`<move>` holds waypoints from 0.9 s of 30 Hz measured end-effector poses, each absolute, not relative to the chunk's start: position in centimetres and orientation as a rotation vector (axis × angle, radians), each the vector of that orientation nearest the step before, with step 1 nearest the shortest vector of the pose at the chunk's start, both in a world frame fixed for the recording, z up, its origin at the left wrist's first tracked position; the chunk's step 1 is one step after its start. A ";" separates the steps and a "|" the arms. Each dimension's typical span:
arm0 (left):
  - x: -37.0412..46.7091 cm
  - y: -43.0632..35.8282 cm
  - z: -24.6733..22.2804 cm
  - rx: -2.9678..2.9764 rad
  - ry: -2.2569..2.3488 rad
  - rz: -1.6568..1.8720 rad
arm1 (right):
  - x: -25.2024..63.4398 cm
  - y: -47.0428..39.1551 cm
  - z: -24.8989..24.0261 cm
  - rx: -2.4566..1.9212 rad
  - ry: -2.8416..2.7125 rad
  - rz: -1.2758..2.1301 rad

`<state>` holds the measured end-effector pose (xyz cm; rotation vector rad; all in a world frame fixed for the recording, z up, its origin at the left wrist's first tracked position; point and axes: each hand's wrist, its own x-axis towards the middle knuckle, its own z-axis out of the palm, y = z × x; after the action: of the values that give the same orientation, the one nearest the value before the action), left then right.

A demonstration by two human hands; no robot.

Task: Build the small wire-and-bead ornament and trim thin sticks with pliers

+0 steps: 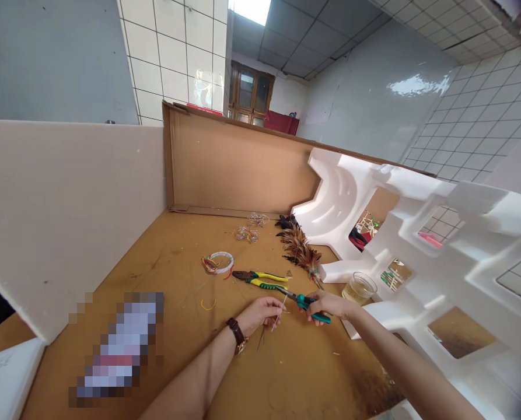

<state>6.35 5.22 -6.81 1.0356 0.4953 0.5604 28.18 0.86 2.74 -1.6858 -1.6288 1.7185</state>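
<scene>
L hand [264, 314], fingers pinched nearly shut, has a thin white stick [279, 312] at 6 o'clock of the yellow-green combination pliers [260, 279]! R hand [324, 307], fingers curled closed round teal-handled needle-nose pliers [303, 301], tips by the stick's top. Brown feather bundle [301, 248] lies at 12 o'clock, glass [359, 288] at 2 from R hand.

Tabletop [168, 251]: brown, marked in places. Cardboard panel [242, 163] upright along far edge. White-tiled wall [172, 52] with dark grout; further tiling at right. Grey-blue glossy wall surface [365, 93], bright reflection. Dark panelled ceiling [295, 35], lit rectangular light [250, 8]. Wood-framed window [250, 92] below.
</scene>
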 end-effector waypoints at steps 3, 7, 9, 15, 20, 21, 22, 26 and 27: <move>6.3 5.3 -7.0 1.035 0.498 0.572 | 28.1 0.8 2.5 -1.690 -1.614 1.727; 6.2 5.4 -7.1 1.043 0.483 0.560 | 28.1 0.8 2.4 -1.671 -1.603 1.737; 6.2 5.4 -7.2 1.051 0.478 0.556 | 28.2 0.7 2.4 -1.654 -1.597 1.744; 6.3 5.3 -7.2 1.063 0.481 0.544 | 28.3 0.6 2.4 -1.648 -1.573 1.783; 6.3 5.2 -7.0 1.067 0.480 0.545 | 27.9 0.7 2.3 -1.660 -1.588 1.742; 6.3 5.2 -7.0 1.069 0.481 0.545 | 27.8 0.8 2.2 -1.667 -1.589 1.735; 6.3 5.2 -6.9 1.070 0.483 0.543 | 27.8 0.8 2.2 -1.672 -1.587 1.731; 6.2 5.2 -6.5 1.063 0.486 0.520 | 27.9 0.9 2.0 -1.661 -1.567 1.734; 6.2 5.2 -6.5 1.060 0.488 0.514 | 27.9 0.9 1.9 -1.651 -1.564 1.740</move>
<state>6.21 5.19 -6.47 1.0601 0.4881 0.5144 27.92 0.92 1.92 -1.6510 -1.5640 1.7397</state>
